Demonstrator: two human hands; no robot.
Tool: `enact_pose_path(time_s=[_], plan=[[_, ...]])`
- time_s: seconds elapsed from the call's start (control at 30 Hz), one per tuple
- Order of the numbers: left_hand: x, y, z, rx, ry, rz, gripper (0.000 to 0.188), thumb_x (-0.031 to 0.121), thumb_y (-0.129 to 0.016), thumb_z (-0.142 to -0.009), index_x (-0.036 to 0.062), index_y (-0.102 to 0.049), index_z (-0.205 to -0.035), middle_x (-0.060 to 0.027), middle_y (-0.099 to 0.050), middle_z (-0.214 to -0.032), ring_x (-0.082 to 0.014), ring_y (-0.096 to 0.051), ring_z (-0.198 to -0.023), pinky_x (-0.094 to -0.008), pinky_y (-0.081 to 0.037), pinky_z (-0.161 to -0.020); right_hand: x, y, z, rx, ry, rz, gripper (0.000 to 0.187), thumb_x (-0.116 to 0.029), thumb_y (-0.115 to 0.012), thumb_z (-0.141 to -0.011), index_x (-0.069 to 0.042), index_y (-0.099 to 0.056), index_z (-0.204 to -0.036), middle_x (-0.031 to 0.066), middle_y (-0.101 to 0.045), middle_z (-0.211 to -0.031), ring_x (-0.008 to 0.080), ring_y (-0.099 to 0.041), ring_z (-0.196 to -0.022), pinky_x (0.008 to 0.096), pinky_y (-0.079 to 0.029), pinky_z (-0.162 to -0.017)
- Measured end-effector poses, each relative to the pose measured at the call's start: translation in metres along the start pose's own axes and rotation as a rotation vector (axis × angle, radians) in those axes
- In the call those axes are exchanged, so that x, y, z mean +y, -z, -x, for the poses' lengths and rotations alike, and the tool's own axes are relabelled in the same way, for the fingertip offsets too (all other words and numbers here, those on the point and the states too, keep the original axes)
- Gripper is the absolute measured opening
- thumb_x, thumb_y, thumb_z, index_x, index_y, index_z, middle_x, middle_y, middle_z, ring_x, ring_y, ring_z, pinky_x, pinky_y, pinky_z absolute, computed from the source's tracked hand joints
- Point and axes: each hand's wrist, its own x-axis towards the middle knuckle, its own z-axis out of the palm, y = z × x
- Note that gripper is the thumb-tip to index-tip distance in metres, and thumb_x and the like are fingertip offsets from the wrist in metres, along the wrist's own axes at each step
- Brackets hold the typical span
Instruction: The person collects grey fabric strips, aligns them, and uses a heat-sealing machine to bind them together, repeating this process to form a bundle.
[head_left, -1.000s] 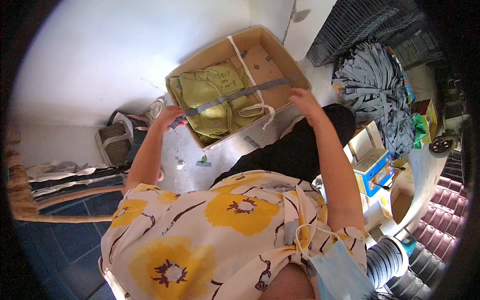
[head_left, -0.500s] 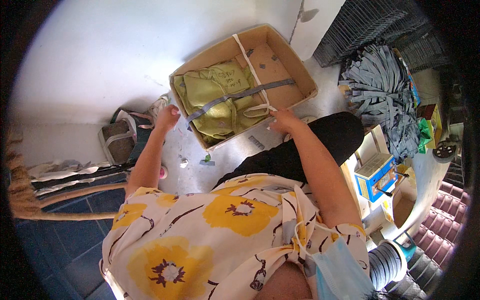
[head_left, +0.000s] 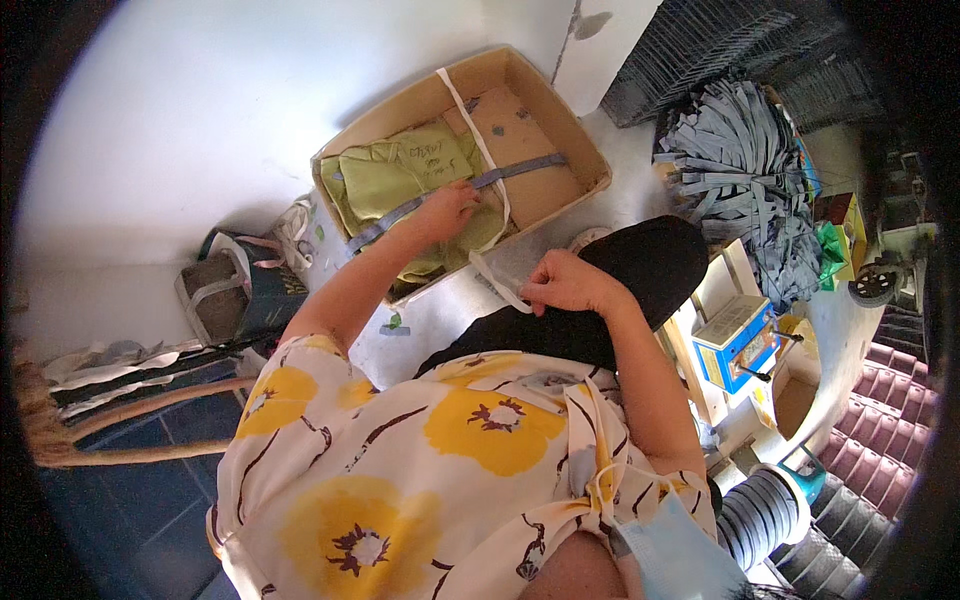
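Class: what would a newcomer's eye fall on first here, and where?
Probably the open brown cardboard box at upper centre, with an olive-green fabric bundle in its left part. Next, the heap of flat grey strips at upper right, and the yellow flowers on the cream blouse below.

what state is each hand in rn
Left hand: over the green bag; cannot tell whether it grips anything.
Right hand: closed, holding the white strap.

Cardboard box: brown, open-topped.
Green sack: folded (dark markings on top), lying in the box's left part.
Grey strap: flat, laid across the sack.
White strap: crosses grey strap; lower end beyond near rim.
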Motion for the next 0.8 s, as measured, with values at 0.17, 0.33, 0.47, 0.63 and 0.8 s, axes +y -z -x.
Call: enact_pose_path(time_s=[0.17, 0.33, 0.47, 0.63, 0.8], plan=[[-0.024, -0.001, -0.053, -0.027, 0.040, -0.152, 0.034, 0.005, -0.057, -0.077, 0.0052, -0.057, -0.111, -0.0190, -0.051, -0.122, -0.0377, -0.047, -0.115, -0.0446, -0.042, -0.095, 0.004, -0.007, -0.010, 0.169, -0.030, 0.307, 0.019, -0.018, -0.061, -0.073, -0.001, -0.069, -0.069, 0.0156, -0.064, -0.064, 0.0268, -0.063, -0.061, 0.0376, -0.049, -0.061], [-0.038, -0.004, -0.090, -0.127, 0.004, -0.357, 0.040, 0.007, -0.059, -0.074, 0.0065, -0.058, -0.114, -0.0152, -0.046, -0.132, -0.0358, -0.045, -0.120, -0.0436, -0.042, -0.098, 0.007, -0.017, -0.011, 0.338, -0.155, 0.760, 0.017, -0.013, -0.065, -0.068, -0.004, -0.070, -0.082, 0.0168, -0.065, -0.090, 0.0329, -0.061, -0.094, 0.0442, -0.047, -0.080], [-0.067, 0.004, -0.110, -0.103, 0.058, -0.544, 0.033, 0.010, -0.057, -0.078, 0.0085, -0.064, -0.110, -0.0060, -0.040, -0.140, -0.0326, -0.047, -0.118, -0.0430, -0.045, -0.095, -0.003, -0.016, 0.008, 0.686, 0.121, 0.654, 0.016, -0.011, -0.065, -0.071, -0.002, -0.066, -0.083, 0.0165, -0.061, -0.101, 0.0327, -0.053, -0.109, 0.0454, -0.044, -0.088], [-0.079, 0.025, -0.150, -0.208, 0.149, -0.735, 0.030, 0.012, -0.053, -0.082, 0.0079, -0.065, -0.109, -0.0046, -0.035, -0.143, -0.0311, -0.048, -0.117, -0.0426, -0.048, -0.091, -0.005, -0.020, 0.057, 1.025, 0.191, 0.563, 0.011, -0.009, -0.064, -0.074, 0.000, -0.061, -0.080, 0.0139, -0.061, -0.097, 0.0307, -0.055, -0.104, 0.0414, -0.043, -0.091], [-0.144, 0.046, -0.179, -0.097, 0.331, -0.780, 0.031, 0.015, -0.049, -0.087, 0.0097, -0.063, -0.114, -0.0029, -0.046, -0.136, -0.0279, -0.054, -0.111, -0.0432, -0.049, -0.086, 0.001, -0.024, 0.068, 1.036, 0.253, 0.541, 0.010, -0.009, -0.066, -0.073, -0.002, -0.061, -0.078, 0.0116, -0.062, -0.094, 0.0289, -0.058, -0.099, 0.0398, -0.043, -0.091]])
